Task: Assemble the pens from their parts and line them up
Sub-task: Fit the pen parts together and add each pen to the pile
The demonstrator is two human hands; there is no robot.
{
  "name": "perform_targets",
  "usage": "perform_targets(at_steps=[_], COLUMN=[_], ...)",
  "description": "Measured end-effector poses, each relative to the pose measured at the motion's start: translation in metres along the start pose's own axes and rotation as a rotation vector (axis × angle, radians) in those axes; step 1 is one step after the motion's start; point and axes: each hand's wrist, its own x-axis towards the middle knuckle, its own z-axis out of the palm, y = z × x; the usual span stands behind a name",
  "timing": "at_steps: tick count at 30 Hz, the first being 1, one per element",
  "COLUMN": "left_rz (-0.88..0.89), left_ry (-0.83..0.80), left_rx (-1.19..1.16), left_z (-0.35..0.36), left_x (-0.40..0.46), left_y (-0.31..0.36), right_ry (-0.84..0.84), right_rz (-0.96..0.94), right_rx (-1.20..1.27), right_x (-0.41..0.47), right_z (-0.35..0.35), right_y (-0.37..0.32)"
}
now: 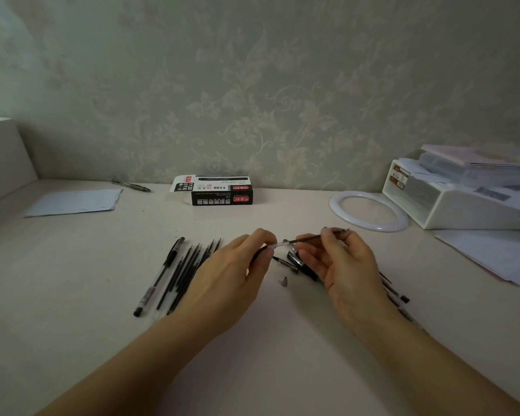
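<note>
My left hand [237,271] grips a clear pen barrel [278,244] above the table's middle. My right hand [339,262] pinches a thin black refill [309,238], whose end sits in the barrel's open mouth. One whole pen [159,277] with a black cap lies at the left, beside a row of several black refills [189,271]. A small grey tip cone [283,282] lies between my hands. Black caps and other parts [294,259] sit under my right hand, and more pen parts [397,295] poke out to its right.
A black pen box [219,192] stands at the back by the wall. A sheet of paper [75,201] and a loose pen [132,185] lie at back left. A white ring [368,210], a white organiser [463,193] and papers [499,256] fill the right.
</note>
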Motion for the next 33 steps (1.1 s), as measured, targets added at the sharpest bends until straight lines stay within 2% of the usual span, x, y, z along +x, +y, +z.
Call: perform_targets(at_steps=[14, 25, 33], left_rz=[-0.023, -0.025, 0.02], left_ry=[0.015, -0.044, -0.049], left_rx=[-0.057, 0.022, 0.008], left_z=[-0.003, -0.005, -0.002], left_x=[-0.001, -0.001, -0.002], left_y=[0.001, 0.002, 0.001], right_ry=[0.029, -0.05, -0.087], right_rz=[0.007, -0.153, -0.196], right_rx=[0.062, -0.13, -0.219], right_x=[0.004, 0.001, -0.002], right_z=[-0.005, -0.007, -0.005], right_y=[-0.001, -0.009, -0.008])
